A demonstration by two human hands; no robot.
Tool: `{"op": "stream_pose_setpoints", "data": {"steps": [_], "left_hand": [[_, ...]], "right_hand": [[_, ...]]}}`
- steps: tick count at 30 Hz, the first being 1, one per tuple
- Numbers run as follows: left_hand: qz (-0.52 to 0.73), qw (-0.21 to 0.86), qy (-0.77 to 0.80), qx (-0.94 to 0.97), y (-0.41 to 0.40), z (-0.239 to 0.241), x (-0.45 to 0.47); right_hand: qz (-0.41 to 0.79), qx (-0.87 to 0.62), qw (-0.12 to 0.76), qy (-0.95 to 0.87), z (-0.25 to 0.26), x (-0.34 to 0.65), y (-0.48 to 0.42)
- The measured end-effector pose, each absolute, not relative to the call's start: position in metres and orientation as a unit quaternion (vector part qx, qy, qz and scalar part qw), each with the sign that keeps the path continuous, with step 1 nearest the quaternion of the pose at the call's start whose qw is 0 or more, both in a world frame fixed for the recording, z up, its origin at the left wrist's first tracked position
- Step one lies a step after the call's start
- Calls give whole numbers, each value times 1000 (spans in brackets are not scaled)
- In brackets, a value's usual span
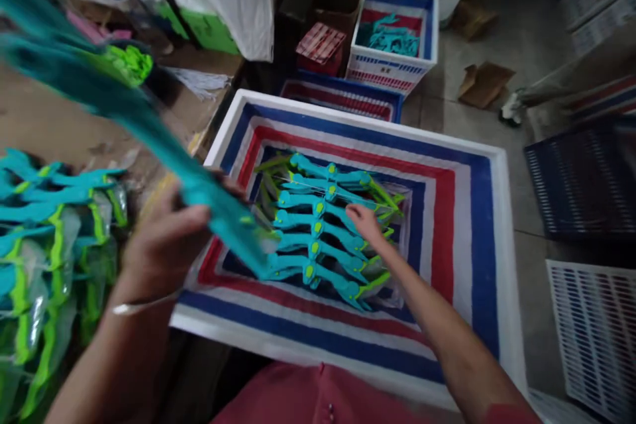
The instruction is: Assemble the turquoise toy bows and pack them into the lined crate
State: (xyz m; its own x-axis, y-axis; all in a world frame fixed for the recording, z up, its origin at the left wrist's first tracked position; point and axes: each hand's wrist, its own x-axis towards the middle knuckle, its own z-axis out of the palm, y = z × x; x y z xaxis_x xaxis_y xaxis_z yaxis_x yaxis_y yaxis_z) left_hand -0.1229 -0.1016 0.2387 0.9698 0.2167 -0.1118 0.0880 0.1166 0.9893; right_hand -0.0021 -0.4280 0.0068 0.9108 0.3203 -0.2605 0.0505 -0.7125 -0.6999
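Note:
My left hand (166,242) is closed around a bundle of teal and green plastic pieces (124,106), which streaks blurred from the upper left down over the rim of a striped crate. My right hand (365,222) reaches down into the large red, white and blue striped crate (477,212), fingers resting flat on a row of teal and green plastic pieces (318,228) lying at its bottom. A thin bangle sits on my left wrist.
A pile of bagged teal and green pieces (44,238) lies on the brown table at the left. A smaller white crate (392,66) with teal pieces stands behind, on the floor. Dark blue and white crates (581,185) sit at the right. Cardboard scraps lie on the floor.

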Motion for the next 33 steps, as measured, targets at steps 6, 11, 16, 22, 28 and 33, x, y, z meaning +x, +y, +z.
{"op": "stream_pose_setpoints", "data": {"steps": [6, 11, 16, 22, 28, 33], "left_hand": [[-179, 846, 71, 497, -258, 152, -121], [-226, 865, 53, 444, -338, 105, -129], [-320, 696, 3, 643, -341, 83, -150], [-362, 494, -86, 786, -262, 91, -208], [-408, 268, -62, 871, -201, 89, -232], [-409, 134, -103, 897, -200, 45, -204]], "right_hand": [[189, -738, 616, -202, 142, 15, -435], [369, -681, 599, -205, 152, -17, -430], [339, -769, 482, -247, 105, -51, -442], [291, -859, 309, -286, 16, -85, -466], [368, -849, 178, -334, -61, -149, -451], [379, -835, 147, -371, -89, -174, -418]]}}
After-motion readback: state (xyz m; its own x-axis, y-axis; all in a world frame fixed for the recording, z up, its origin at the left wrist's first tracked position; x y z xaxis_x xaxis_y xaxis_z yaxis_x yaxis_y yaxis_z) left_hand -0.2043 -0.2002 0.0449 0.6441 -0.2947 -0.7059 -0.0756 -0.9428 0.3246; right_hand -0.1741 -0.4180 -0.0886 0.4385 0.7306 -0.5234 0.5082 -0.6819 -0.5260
